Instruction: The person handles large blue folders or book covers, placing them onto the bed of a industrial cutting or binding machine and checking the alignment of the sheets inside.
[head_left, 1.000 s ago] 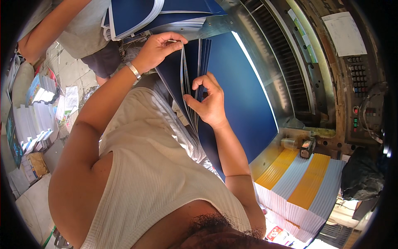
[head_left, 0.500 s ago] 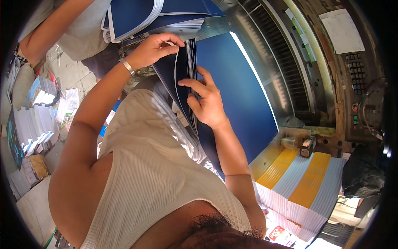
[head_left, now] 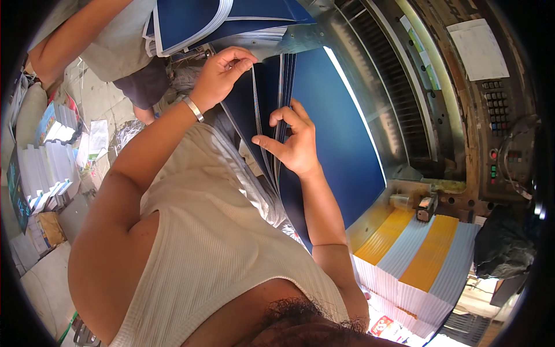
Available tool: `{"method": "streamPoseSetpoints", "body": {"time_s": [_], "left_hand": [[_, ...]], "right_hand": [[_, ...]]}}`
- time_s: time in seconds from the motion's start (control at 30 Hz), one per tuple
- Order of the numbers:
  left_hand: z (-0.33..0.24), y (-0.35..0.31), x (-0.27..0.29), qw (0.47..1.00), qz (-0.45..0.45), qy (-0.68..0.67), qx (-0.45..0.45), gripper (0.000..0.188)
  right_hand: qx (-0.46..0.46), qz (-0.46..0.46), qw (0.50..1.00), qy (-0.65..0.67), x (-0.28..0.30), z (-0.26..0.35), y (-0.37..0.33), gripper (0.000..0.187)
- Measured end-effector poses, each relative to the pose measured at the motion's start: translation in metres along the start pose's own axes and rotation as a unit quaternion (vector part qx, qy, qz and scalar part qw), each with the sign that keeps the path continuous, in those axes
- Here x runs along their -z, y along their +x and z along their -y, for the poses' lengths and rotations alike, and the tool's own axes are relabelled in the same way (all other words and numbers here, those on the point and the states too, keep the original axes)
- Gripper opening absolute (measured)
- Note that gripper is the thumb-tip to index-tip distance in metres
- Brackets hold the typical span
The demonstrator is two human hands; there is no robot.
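Several blue sheets (head_left: 269,87) stand at twelve o'clock, pinched by the left hand (head_left: 222,75); the right hand (head_left: 297,143) curls loosely at one, thumb spread. Fanning seems the step; parting more calls for light fingertips.

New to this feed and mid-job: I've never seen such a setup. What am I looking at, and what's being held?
There's no robot: these are a person's bare hands, seen from a head-worn camera looking down. Its fisheye lens bends straight edges. The left hand pinches the edge of dark blue sheets; the right hand is curled beside them, thumb and forefinger apart. A broad blue sheet appears to lie on a metal surface. Lower right stands a yellow-and-white striped stack.
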State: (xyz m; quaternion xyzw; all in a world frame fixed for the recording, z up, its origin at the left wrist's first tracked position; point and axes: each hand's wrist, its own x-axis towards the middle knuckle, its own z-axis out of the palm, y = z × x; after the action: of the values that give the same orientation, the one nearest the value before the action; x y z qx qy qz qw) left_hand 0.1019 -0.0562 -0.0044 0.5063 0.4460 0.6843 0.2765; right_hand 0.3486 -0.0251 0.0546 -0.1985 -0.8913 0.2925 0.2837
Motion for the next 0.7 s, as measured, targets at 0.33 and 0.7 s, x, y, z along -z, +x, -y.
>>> {"method": "streamPoseSetpoints", "body": {"time_s": [0.33, 0.7], "left_hand": [[0.0054, -0.0041, -0.0099, 0.999, -0.028, -0.022, -0.026, 0.016], [0.0038, -0.0018, -0.0050, 0.999, -0.006, -0.042, -0.015, 0.015]], "right_hand": [[-0.069, 0.003, 0.997, 0.017, 0.0008, 0.0070, -0.0010, 0.051], [-0.077, 0.011, 0.997, 0.023, 0.0037, 0.0105, 0.0009, 0.049]]}}
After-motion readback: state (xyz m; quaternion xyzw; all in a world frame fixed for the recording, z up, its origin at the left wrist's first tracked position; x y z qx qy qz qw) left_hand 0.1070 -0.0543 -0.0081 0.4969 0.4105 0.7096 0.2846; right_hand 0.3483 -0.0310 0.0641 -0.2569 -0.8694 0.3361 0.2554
